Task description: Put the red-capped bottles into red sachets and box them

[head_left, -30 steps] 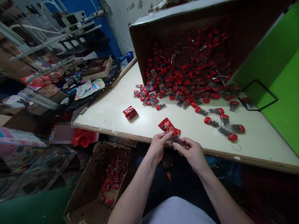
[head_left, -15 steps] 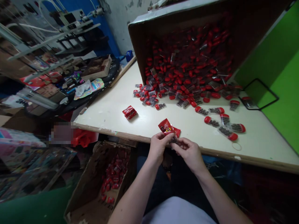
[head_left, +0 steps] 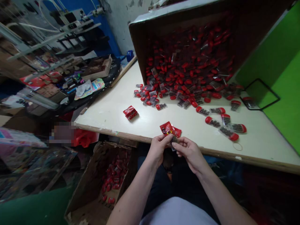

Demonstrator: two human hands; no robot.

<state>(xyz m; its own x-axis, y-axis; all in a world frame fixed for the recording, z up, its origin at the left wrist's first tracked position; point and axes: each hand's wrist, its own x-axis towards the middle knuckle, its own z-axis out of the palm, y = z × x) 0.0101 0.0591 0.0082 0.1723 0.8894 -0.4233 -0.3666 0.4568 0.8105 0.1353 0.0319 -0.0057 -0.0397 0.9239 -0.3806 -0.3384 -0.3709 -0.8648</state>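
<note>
At the table's front edge my left hand [head_left: 159, 148] and my right hand [head_left: 188, 153] meet, fingers closed. Between them is a small clear container of dark balls [head_left: 173, 143], partly covered by my fingers. Both thumbs press on it. Glossy red packets [head_left: 166, 127] with a yellow mark stick out just beyond my left fingertips; whether they are joined to the container is hidden. A folded strip of red packets [head_left: 130, 112] lies on the table to the left. To the right lie several red-capped clear containers of dark balls [head_left: 212, 122].
A large cardboard box [head_left: 137, 37] on its side spills red-capped containers [head_left: 182, 75] onto the white table [head_left: 105, 115]. Below left stands a carton [head_left: 79, 190] with red packets [head_left: 114, 172]. A black wire frame [head_left: 278, 99] leans by the green panel [head_left: 286, 93]. A machine [head_left: 67, 22] stands left.
My hands and the held container have shifted slightly toward me, and the container tilts down between my thumbs. The red packets have moved down a little. Other things stay put.
</note>
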